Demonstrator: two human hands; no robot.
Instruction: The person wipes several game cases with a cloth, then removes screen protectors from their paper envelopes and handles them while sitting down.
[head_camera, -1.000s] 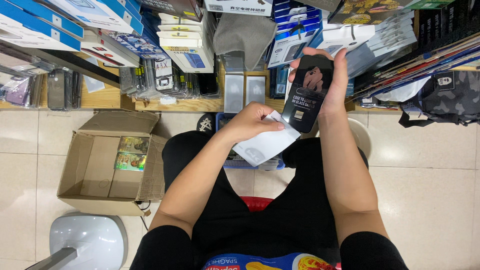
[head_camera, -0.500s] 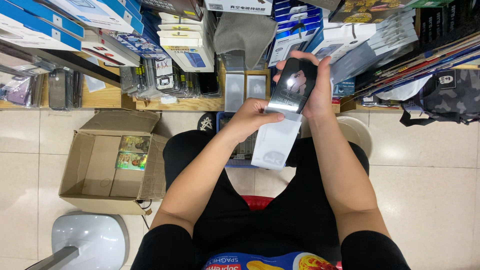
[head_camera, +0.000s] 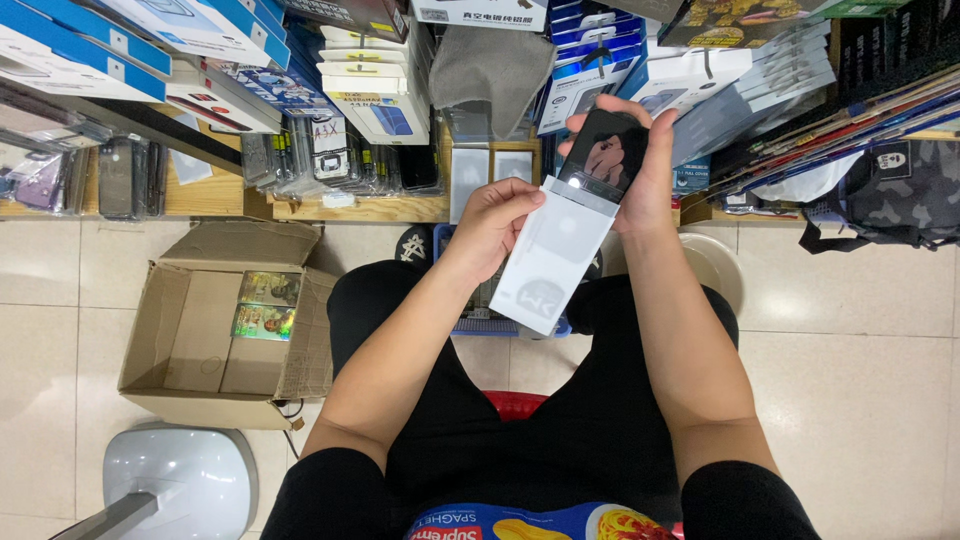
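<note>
I sit with both arms stretched out over my lap. My right hand (head_camera: 645, 180) grips a black phone case (head_camera: 607, 150) with a printed picture, holding its upper part. A white flat sleeve (head_camera: 550, 260) covers the case's lower end and hangs down toward my knees. My left hand (head_camera: 495, 222) pinches the sleeve's upper left edge beside the case. Part of the case is hidden inside the sleeve.
An open cardboard box (head_camera: 215, 325) with shiny cards inside stands on the tiled floor at left. A white stool (head_camera: 180, 480) is at lower left. Shelves with boxed goods (head_camera: 380, 110) fill the top. A camouflage bag (head_camera: 890, 195) lies at right.
The white sleeve, earlier crumpled under my left hand, now hangs straight over the black case's lower end. Both hands have lifted a little toward the shelves.
</note>
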